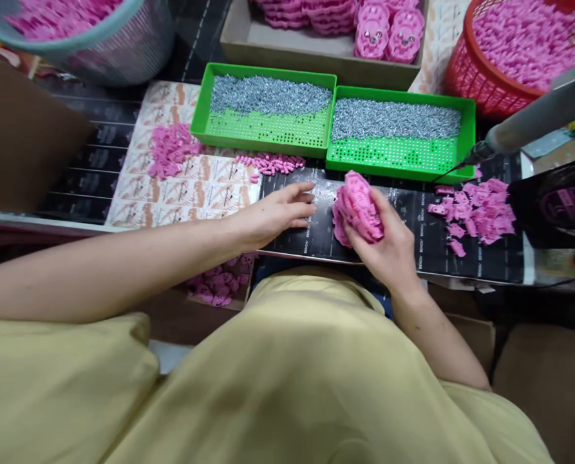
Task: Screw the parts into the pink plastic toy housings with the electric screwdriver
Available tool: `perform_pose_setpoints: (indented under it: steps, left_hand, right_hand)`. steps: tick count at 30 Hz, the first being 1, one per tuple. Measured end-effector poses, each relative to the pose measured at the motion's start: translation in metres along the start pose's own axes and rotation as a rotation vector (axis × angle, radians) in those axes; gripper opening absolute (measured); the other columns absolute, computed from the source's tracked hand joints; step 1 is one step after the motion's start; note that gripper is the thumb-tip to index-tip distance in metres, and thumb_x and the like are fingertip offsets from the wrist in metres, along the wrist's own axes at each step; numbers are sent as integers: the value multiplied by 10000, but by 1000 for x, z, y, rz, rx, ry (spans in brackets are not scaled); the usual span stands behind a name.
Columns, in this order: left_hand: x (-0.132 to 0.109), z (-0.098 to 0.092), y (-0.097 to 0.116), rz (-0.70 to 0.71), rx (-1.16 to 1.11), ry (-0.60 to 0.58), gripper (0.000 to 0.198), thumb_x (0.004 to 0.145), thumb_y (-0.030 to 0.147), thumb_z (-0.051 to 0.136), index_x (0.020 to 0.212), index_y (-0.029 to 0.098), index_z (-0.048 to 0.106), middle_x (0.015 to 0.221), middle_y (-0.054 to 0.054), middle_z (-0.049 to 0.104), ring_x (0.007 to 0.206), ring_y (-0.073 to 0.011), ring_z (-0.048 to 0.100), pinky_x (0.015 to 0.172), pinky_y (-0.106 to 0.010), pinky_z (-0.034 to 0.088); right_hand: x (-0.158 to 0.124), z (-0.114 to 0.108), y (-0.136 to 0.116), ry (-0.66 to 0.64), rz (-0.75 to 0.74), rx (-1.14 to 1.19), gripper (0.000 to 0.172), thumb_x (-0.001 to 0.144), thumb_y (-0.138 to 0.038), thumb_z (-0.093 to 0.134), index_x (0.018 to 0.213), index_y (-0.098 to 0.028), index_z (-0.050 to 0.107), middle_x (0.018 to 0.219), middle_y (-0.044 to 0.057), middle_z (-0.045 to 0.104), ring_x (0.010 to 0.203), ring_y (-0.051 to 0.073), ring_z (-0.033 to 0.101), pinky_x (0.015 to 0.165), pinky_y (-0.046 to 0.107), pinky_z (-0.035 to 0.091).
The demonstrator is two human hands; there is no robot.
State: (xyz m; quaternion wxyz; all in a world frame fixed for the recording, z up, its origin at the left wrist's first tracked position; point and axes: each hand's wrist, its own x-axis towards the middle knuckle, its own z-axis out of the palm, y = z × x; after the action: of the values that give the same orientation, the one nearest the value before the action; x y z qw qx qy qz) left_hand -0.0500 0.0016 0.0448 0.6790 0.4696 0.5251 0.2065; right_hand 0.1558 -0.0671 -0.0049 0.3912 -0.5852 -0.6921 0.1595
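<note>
Pink molded plastic parts, several together, are gripped in my right hand above the front of the bench. The fingers wrap round their right side, and another pink piece shows at the left under them. My left hand hovers just left of these parts with fingers stretched out and apart, holding nothing. Behind my left hand lies a small pile of short pink pegs. To the right of my right hand is a heap of small flat pink pieces.
Two green trays of metal screws stand behind my hands. A cardboard box of pink parts is at the back, between a blue basket and a red basket. An electric screwdriver reaches in from the right.
</note>
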Motion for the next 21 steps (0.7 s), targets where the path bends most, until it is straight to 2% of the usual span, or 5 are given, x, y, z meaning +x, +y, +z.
perform_pose_setpoints:
  steps: [5, 9, 13, 17, 21]
  left_hand:
    - [6, -16, -19, 498, 548, -69, 427, 853, 263, 545, 1263, 147, 566, 1318, -123, 581, 1245, -243, 535, 1084, -442, 421]
    - [18, -3, -27, 796, 991, -85, 549, 868, 316, 571, 1369, 107, 491, 1474, -198, 429, 1392, -321, 374, 1156, -509, 298]
    - [37, 18, -19, 858, 1223, -217, 684, 871, 332, 599, 1479, 138, 351, 1591, -186, 237, 1492, -342, 161, 1178, -563, 180]
    - [51, 25, -5, 745, 1311, -379, 673, 913, 385, 548, 1487, 103, 338, 1560, -184, 317, 1483, -324, 209, 1186, -533, 158]
    - [48, 16, -7, 769, 1393, -310, 610, 930, 451, 507, 1442, 130, 425, 1501, -172, 425, 1436, -333, 307, 1177, -565, 119]
  right_hand:
    - [-3, -16, 20, 101, 185, 117, 688, 794, -379, 714, 1411, -225, 451, 1368, 80, 588, 1197, 237, 624, 1066, 419, 506]
    - [-9, -28, 32, 107, 83, -122, 686, 797, -355, 708, 1407, -168, 456, 1342, 137, 597, 1207, 256, 615, 1058, 428, 509]
    - [-15, -30, 34, 113, -69, -355, 640, 830, -279, 662, 1409, -132, 432, 1329, 173, 592, 1230, 251, 592, 1048, 403, 514]
    - [-19, -29, 35, 33, -81, -415, 620, 856, -247, 610, 1427, -138, 396, 1371, 174, 553, 1292, 260, 538, 1081, 433, 483]
    - [-20, -33, 35, 39, -52, -372, 622, 858, -277, 620, 1424, -149, 399, 1361, 164, 567, 1275, 253, 555, 1075, 416, 492]
